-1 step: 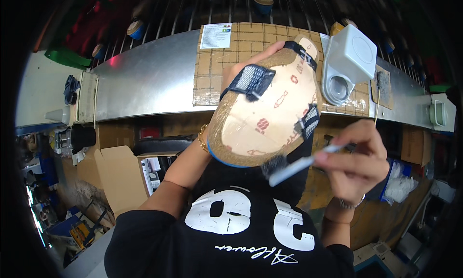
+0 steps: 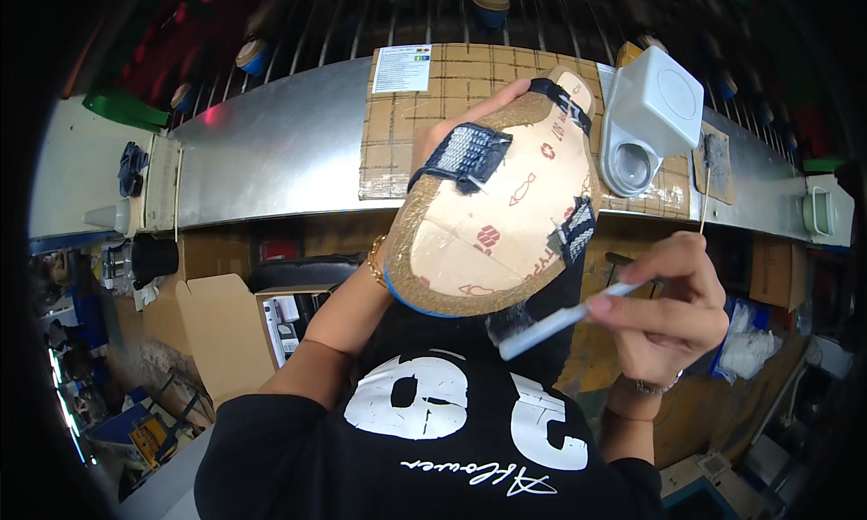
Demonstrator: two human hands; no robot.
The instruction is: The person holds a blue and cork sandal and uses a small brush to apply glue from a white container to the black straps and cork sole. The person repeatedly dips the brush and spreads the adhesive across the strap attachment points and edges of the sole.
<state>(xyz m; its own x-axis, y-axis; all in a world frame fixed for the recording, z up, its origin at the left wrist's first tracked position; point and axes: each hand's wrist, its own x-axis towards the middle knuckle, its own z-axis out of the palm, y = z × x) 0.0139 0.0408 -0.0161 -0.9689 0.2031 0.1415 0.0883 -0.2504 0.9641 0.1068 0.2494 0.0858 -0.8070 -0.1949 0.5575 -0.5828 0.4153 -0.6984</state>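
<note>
An upturned sandal sole [image 2: 488, 218] faces me, with a pale printed bottom, a brown rim and a blue edge below. Dark woven straps [image 2: 470, 157] are folded over its sides and one end. My left hand [image 2: 442, 130] grips it from behind; most of the fingers are hidden. In my right hand [image 2: 673, 308], a brush [image 2: 553, 329] with a pale handle is pinched between thumb and fingers. Its dark bristles, blurred, are just below the sole's near edge; I cannot tell whether they touch it.
Beyond the sole, a cardboard sheet [image 2: 384, 150] lies on a metal bench [image 2: 271, 136]. A white container [image 2: 664, 96] with a round cup stands on it at right. Blue-bottomed pieces [image 2: 490, 7] sit on the far rack. An open carton [image 2: 221, 326] is below left.
The sole has shifted slightly left and its near end slightly down. The brush has moved slightly down and left, its bristles lower beneath the sole's edge.
</note>
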